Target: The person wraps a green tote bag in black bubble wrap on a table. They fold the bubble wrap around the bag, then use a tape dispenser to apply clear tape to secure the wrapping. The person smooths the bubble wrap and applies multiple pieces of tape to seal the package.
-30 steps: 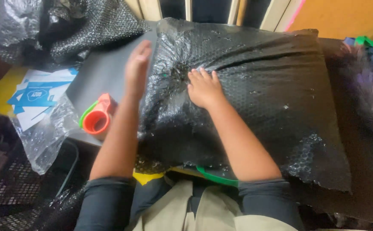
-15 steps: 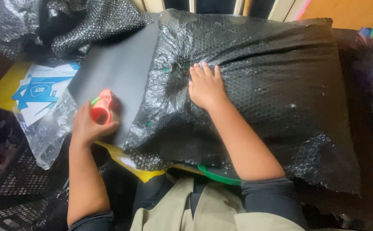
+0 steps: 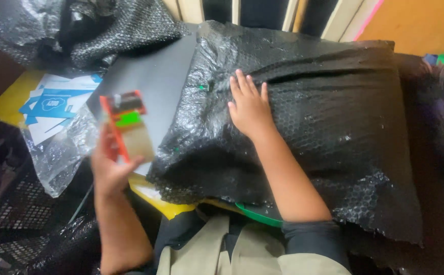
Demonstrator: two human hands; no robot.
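Blurred orange tape dispenser (image 3: pixel 126 127) in left hand (image 3: pixel 109 170).

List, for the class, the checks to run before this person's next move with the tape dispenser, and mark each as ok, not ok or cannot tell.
1. Left hand grips the tape dispenser: ok.
2. Right hand lies flat on the black bubble wrap: ok.
3. Wrap covers the whole flat grey item: not ok, its left part is bare.
4. Free tape end ready: cannot tell, blurred.
5. Clear bag of blue-and-white papers lies clear of the wrap: ok.
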